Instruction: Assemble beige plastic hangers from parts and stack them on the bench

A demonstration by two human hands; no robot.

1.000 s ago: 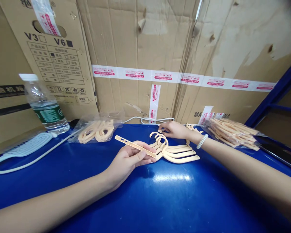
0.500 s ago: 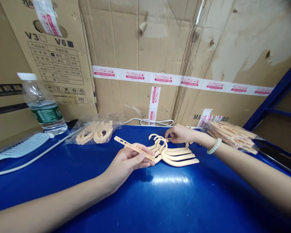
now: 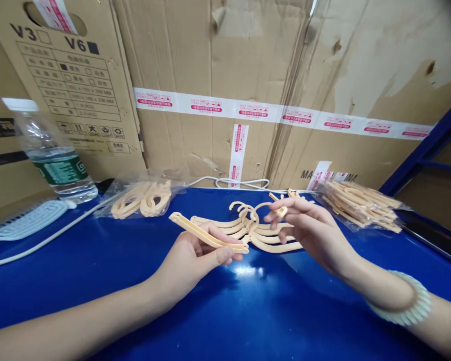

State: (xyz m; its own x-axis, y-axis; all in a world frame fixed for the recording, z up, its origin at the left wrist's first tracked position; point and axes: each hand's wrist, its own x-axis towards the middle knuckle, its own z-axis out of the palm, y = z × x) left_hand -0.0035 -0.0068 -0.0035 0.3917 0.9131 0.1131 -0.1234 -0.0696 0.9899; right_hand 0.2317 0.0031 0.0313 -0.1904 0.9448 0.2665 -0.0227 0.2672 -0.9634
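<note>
My left hand [image 3: 203, 255] is closed on a beige plastic hanger arm [image 3: 199, 231], a long flat bar with holes at its ends, tilted down to the right. Between the fingertips of my right hand [image 3: 311, 225] is a small beige hanger hook [image 3: 282, 211], its thick end towards me. Several assembled beige hangers [image 3: 265, 245] lie on the blue table [image 3: 248, 311] just behind and between my hands. My left hand covers part of them, and my right fingers hide some of their right arms.
Bagged hook pieces [image 3: 150, 200] lie back left, with a water bottle [image 3: 60, 173] and pale blue hairbrush [image 3: 33, 218] beyond. Bagged hanger arms [image 3: 361, 205] sit at right beside a dark flat device [image 3: 436, 245]. A white cable [image 3: 33, 255] crosses the left; cardboard [image 3: 188, 145] stands behind.
My right hand has come back from behind the hangers towards me, now with a hook in its fingers. My left hand has turned the hanger arm slightly. The view has shifted a little.
</note>
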